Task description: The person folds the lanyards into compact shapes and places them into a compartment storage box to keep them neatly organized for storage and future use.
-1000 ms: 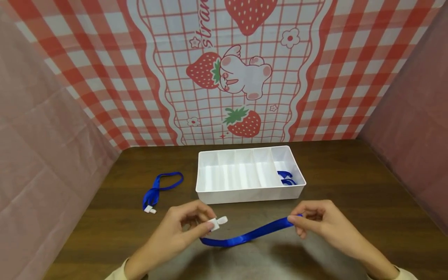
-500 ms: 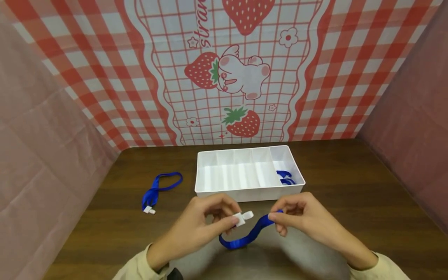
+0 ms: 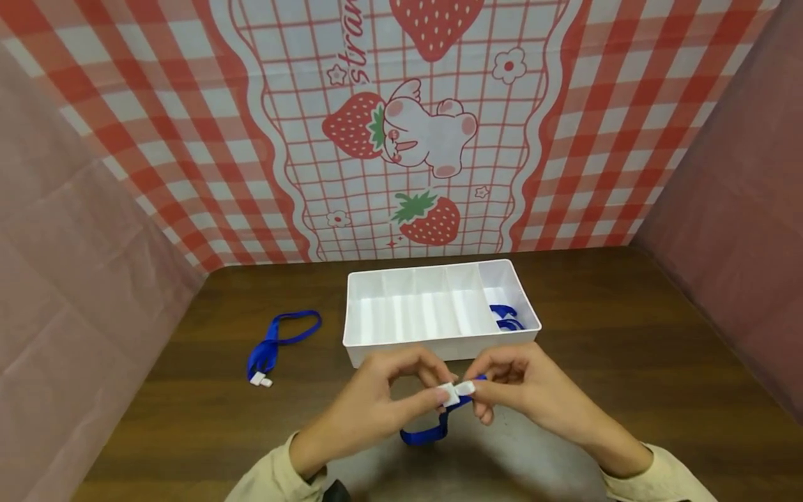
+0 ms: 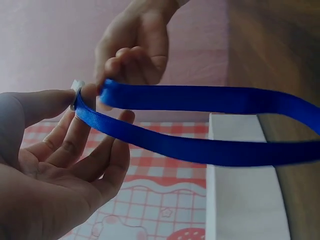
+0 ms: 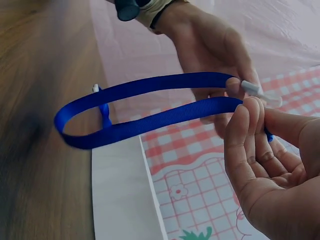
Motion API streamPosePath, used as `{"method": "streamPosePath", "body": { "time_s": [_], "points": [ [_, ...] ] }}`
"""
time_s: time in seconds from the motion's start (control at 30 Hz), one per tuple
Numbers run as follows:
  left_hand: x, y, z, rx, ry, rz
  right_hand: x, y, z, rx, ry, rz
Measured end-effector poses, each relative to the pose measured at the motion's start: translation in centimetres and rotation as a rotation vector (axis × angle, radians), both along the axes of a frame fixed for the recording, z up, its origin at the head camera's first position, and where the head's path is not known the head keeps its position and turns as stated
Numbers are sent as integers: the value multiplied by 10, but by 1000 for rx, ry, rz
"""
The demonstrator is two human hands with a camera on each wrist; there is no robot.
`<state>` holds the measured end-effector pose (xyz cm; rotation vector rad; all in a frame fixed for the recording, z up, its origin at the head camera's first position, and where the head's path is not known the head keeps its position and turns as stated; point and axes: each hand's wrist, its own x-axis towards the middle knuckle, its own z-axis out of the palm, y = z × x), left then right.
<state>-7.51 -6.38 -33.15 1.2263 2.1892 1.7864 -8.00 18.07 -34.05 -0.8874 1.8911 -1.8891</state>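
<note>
My left hand (image 3: pixel 392 401) pinches a white plastic clip (image 3: pixel 449 395) with a small flap, between thumb and forefinger. The clip sits at one end of a blue lanyard strap (image 3: pixel 424 437). My right hand (image 3: pixel 536 390) pinches the strap's other end between thumb and fingers, close to the clip's flap. Between the hands the strap hangs down in a loop, and both wrist views show the strap (image 4: pixel 200 152) bending round in one long curve. In the right wrist view the clip (image 5: pixel 260 93) sticks out beyond the left fingertips.
Another blue lanyard (image 3: pixel 270 348) with a white clip lies looped on the brown table (image 3: pixel 157 418) to the left. Behind the hands stands a white divided box (image 3: pixel 376 354). Blue straps (image 3: pixel 509 324) lie in its rightmost compartment. A red-and-white checked cloth (image 3: pixel 188 125) hangs at the back.
My hands have come together, left hand moving right and right hand moving left. The strap between them has gone from stretched out to a hanging loop.
</note>
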Motion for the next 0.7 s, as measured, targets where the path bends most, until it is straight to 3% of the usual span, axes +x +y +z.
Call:
{"method": "streamPosePath", "body": {
  "time_s": [0.23,0.47,0.7],
  "points": [
    [-1,7,-7,29,1,-48,0,1,2,9,-47,25],
    [-1,8,-11,10,7,34,-2,3,3,0,-32,55],
    [-2,12,-13,13,122,86,-1,4,4,31,50,32]
  ]
}}
